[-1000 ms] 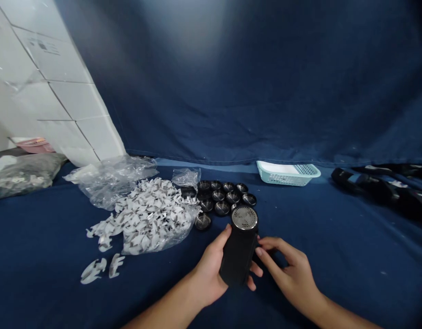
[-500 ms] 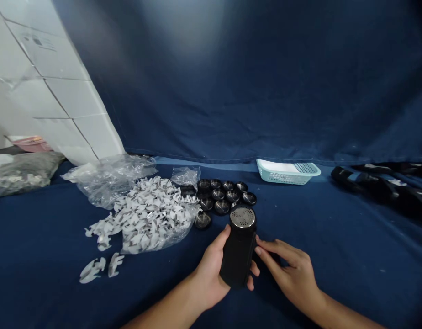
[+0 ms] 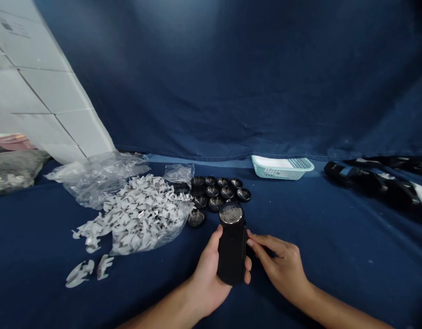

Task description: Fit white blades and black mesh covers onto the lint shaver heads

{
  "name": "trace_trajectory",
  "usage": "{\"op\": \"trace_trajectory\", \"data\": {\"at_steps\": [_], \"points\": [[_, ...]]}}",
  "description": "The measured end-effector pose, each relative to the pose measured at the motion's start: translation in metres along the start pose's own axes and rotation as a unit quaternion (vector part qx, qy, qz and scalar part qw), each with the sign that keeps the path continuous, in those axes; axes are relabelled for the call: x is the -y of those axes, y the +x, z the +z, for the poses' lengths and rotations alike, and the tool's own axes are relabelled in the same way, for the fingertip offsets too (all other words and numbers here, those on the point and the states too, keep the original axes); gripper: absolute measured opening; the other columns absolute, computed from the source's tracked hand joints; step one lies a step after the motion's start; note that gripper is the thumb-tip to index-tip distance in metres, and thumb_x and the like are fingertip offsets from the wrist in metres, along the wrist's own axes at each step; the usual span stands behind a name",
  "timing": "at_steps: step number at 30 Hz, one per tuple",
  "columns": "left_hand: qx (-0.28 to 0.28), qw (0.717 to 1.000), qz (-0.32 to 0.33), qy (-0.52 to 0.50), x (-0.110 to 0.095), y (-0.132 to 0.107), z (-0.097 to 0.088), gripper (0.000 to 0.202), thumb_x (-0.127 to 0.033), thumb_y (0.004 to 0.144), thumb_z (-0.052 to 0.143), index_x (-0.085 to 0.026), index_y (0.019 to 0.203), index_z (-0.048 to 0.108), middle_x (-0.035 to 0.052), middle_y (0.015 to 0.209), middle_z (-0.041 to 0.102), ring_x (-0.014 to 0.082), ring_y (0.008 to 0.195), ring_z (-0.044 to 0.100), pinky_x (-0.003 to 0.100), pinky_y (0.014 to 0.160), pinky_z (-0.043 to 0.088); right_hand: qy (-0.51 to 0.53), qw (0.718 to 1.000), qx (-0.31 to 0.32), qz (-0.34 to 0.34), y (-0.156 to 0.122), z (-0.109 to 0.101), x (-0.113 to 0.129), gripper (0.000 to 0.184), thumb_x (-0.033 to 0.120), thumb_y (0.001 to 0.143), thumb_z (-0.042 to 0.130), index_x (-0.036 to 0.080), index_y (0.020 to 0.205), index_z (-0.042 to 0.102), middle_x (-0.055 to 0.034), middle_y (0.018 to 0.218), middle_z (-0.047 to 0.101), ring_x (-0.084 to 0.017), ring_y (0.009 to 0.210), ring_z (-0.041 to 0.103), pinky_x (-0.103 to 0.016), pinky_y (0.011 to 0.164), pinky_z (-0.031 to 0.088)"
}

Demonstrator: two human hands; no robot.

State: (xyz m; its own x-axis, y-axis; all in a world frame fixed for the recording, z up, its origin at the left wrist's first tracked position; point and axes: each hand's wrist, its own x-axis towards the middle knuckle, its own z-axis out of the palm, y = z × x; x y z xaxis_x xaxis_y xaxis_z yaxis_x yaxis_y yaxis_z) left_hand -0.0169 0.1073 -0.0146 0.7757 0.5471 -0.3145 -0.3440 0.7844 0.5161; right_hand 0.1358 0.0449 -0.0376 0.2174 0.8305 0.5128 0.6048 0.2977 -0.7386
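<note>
Left hand wrapped round a black fabric shaver, perforated metal head at its far end, held over the blue-covered table. Right hand at shaver's right edge, thumb and forefinger pinched together; cannot tell whether anything sits between. Beyond: black round caps, clustered. Left: heaped white plastic pieces. Farther back: pale-blue basket.

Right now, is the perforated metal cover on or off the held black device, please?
On: the metal cover caps the black device in the left hand.
</note>
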Motion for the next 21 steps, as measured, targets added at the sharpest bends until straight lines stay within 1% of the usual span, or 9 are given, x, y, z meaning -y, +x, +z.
{"op": "trace_trajectory", "data": {"at_steps": [6,13,21], "points": [[-0.013,1.0,0.005,-0.005,-0.0007,-0.0007,0.0033,0.057,-0.053,0.097,0.028,-0.01,0.115,0.061,0.0061,0.088,0.059,0.0157,0.058,0.058,0.027,0.046,0.046,-0.001,1.0,-0.006,-0.008,0.0008,0.0008,0.0008,0.017,0.02,0.09,0.061,0.022,0.1,0.074,-0.0052,0.099,0.077,-0.021,0.084,0.074,-0.032,0.075,0.061],[-0.006,1.0,0.009,-0.002,0.0014,-0.0022,0.0016,0.056,-0.054,0.096,0.03,-0.011,0.114,0.062,0.0061,0.09,0.059,0.0151,0.056,0.058,0.027,0.043,0.045,-0.006,1.0,-0.011,-0.026,-0.0026,0.0008,-0.0002,0.016,0.02,0.09,0.061,0.021,0.101,0.073,-0.0057,0.096,0.077,-0.02,0.079,0.074,-0.032,0.072,0.06],[-0.008,1.0,0.003,-0.005,0.0005,-0.0008,0.0004,0.056,-0.054,0.096,0.032,-0.01,0.112,0.062,0.0066,0.091,0.06,0.0146,0.055,0.058,0.027,0.042,0.045,-0.018,0.999,-0.021,-0.021,-0.0032,0.0039,-0.0012,0.016,0.02,0.09,0.061,0.023,0.097,0.074,-0.0053,0.097,0.077,-0.021,0.082,0.074,-0.031,0.072,0.061]]}}
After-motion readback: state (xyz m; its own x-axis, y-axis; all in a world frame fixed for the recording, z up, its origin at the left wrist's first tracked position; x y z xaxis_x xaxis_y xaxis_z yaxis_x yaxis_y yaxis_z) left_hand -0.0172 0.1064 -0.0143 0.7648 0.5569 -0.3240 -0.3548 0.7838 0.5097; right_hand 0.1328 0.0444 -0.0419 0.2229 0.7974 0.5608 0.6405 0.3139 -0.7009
